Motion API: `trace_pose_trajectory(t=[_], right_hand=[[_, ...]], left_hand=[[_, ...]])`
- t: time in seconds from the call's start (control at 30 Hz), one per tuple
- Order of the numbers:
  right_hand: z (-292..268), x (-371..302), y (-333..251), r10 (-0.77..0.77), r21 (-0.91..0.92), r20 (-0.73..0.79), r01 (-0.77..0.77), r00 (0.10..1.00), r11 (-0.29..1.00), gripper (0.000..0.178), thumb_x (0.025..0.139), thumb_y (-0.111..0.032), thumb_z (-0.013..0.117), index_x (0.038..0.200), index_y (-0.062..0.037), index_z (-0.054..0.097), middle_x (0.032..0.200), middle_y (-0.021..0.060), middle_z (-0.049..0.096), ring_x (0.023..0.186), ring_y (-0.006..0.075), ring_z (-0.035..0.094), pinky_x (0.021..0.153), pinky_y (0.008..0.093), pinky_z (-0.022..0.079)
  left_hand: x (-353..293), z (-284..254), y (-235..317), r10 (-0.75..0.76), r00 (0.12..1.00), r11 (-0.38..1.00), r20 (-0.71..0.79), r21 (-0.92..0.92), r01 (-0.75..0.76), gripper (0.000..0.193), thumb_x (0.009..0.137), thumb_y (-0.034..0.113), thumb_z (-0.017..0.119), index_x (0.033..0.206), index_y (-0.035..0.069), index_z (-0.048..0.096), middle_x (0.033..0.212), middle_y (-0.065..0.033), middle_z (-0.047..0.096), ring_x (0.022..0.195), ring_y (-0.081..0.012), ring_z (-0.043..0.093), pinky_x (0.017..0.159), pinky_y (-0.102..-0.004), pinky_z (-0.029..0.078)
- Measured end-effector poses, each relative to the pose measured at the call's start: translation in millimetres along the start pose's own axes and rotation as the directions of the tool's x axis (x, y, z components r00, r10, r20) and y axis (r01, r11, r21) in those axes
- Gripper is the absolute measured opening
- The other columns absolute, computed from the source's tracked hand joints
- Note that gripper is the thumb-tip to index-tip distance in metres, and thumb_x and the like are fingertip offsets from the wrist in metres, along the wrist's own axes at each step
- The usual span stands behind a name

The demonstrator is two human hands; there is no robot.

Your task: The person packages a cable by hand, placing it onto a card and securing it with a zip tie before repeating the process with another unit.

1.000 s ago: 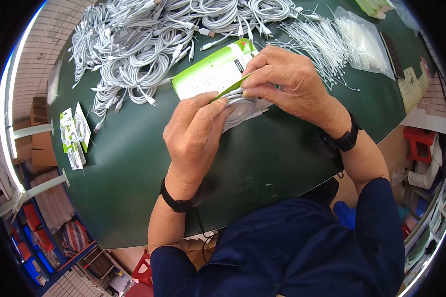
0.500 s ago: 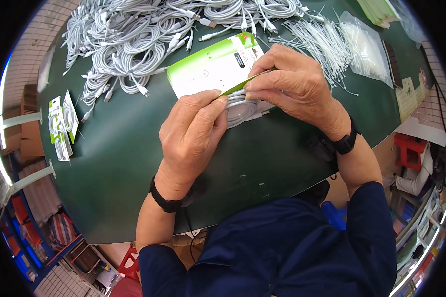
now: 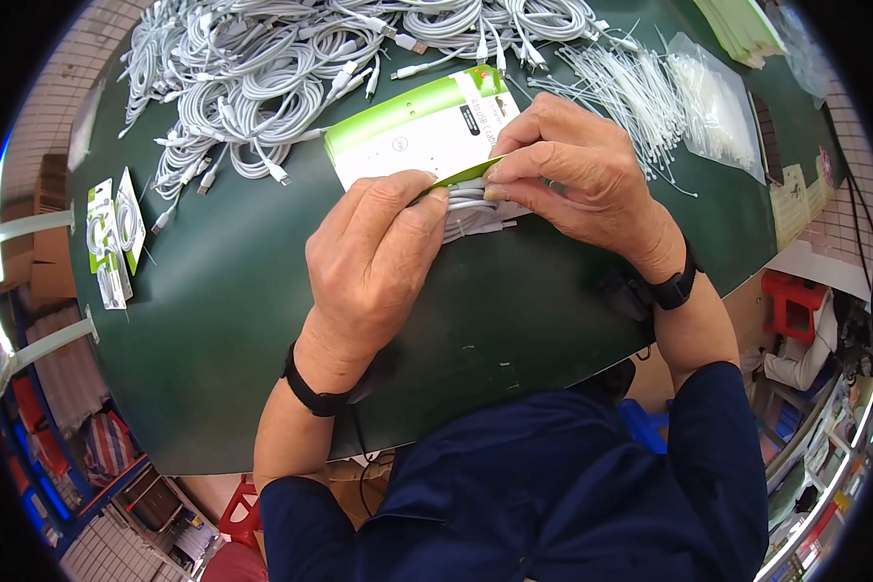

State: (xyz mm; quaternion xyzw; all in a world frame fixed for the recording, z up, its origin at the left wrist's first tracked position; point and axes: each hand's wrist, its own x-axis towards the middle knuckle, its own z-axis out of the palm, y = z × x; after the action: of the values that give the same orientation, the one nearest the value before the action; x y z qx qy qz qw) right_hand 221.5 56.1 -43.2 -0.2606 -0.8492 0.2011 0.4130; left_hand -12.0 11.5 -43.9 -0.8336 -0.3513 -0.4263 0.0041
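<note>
Left hand (image 3: 376,247) and right hand (image 3: 584,173), nearly closed, pinch a green-and-white flat card (image 3: 412,136) and coiled grey cable (image 3: 468,215); a clear plastic bag (image 3: 745,157) holds thin white strips (image 3: 710,109).

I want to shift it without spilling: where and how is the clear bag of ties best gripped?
Probably around its filled middle, coming from the near right side with the right hand, the nearer one. The bag lies flat with its ties bunched there, and loose ties spread along its left. I can't tell whether it's sealed, so keep it level.
</note>
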Motion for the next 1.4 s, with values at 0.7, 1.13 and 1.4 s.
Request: trace_pose_trajectory(t=[0.7,1.13,1.4], right_hand=[[-45.9,-7.0,39.5,0.537,-0.416,-0.059,-0.510,0.841,0.753,0.023,0.077,-0.020,0.083,0.090,-0.0019,0.076,0.089,0.0113,0.072,0.065,0.0210,0.063,0.062,0.0314,0.052],[-22.4,-6.0,47.1,0.550,-0.480,0.178,-0.416,0.816,0.773,0.017,0.084,-0.018,0.076,0.087,-0.0024,0.071,0.083,0.0139,0.069,0.078,0.0347,0.066,0.070,0.0430,0.052],[-19.1,-7.0,42.9,0.517,-0.497,0.035,-0.434,0.855,0.751,0.018,0.085,-0.018,0.074,0.092,-0.0022,0.068,0.081,0.0147,0.068,0.076,0.0359,0.066,0.069,0.0432,0.052]], left_hand=[[-0.7,-1.8,7.8,0.045,0.999,0.996,-0.009,-0.075,-0.045,0.027,0.067,-0.005,0.076,0.092,-0.002,0.065,0.094,-0.0123,0.066,0.074,-0.0271,0.065,0.061,-0.0355,0.054],[-5.7,1.8,13.4,0.031,0.999,0.993,0.031,-0.118,-0.028,0.027,0.067,-0.001,0.075,0.091,-0.002,0.065,0.093,-0.0118,0.064,0.075,-0.0263,0.064,0.061,-0.0361,0.054],[-4.3,2.6,15.3,0.048,0.998,0.993,0.031,-0.110,-0.045,0.027,0.066,-0.001,0.075,0.090,-0.001,0.064,0.092,-0.0109,0.064,0.075,-0.0258,0.064,0.062,-0.0357,0.054]])
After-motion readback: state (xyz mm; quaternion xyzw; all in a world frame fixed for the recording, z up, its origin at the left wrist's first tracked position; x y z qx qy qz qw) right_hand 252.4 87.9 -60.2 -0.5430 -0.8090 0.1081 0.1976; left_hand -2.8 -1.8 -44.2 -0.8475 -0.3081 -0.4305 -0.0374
